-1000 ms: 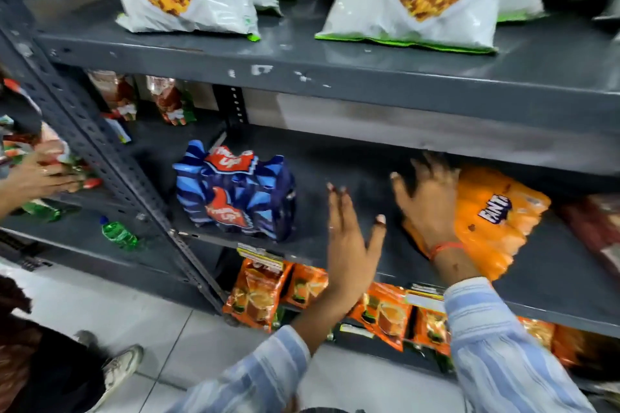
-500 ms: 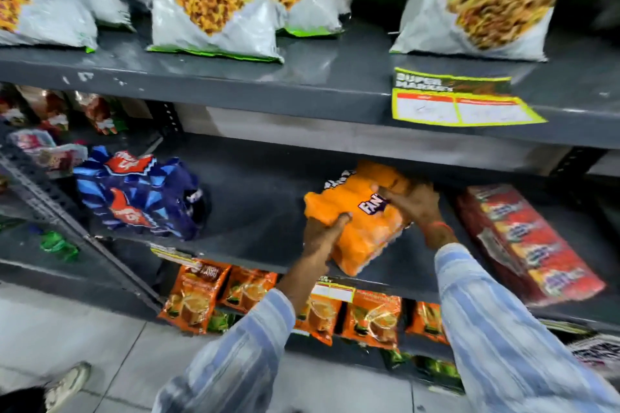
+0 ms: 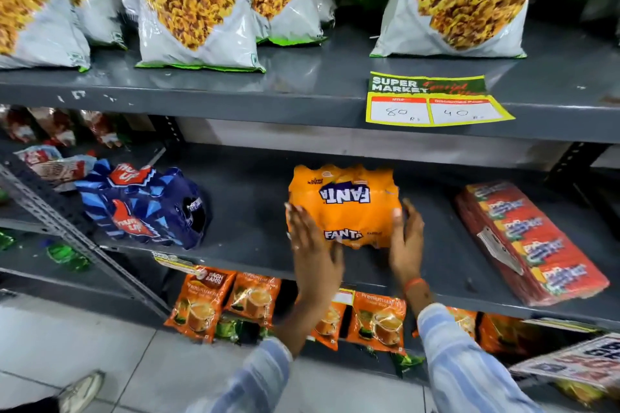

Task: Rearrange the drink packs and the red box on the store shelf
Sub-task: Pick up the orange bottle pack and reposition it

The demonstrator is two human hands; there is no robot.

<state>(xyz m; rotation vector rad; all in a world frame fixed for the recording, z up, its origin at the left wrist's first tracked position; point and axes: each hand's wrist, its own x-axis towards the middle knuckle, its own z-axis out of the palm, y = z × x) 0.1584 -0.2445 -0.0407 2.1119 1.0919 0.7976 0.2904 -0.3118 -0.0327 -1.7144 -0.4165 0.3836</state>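
Snack bags (image 3: 198, 7) cropped above.

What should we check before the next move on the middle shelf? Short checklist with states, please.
1. Orange Fanta pack resting flat on the middle shelf: ok.
2. Left hand and right hand flank the pack, palms at its sides: ok; firm grip: cannot tell.
3. Bare shelf between the Fanta pack and the blue drink pack: ok.
4. Bare shelf between the Fanta pack and the red box: ok.
5. Red box sits square: not ok, it lies angled with its front corner at the shelf edge.
6. Blue pack tidy: not ok, it looks crumpled and skewed.
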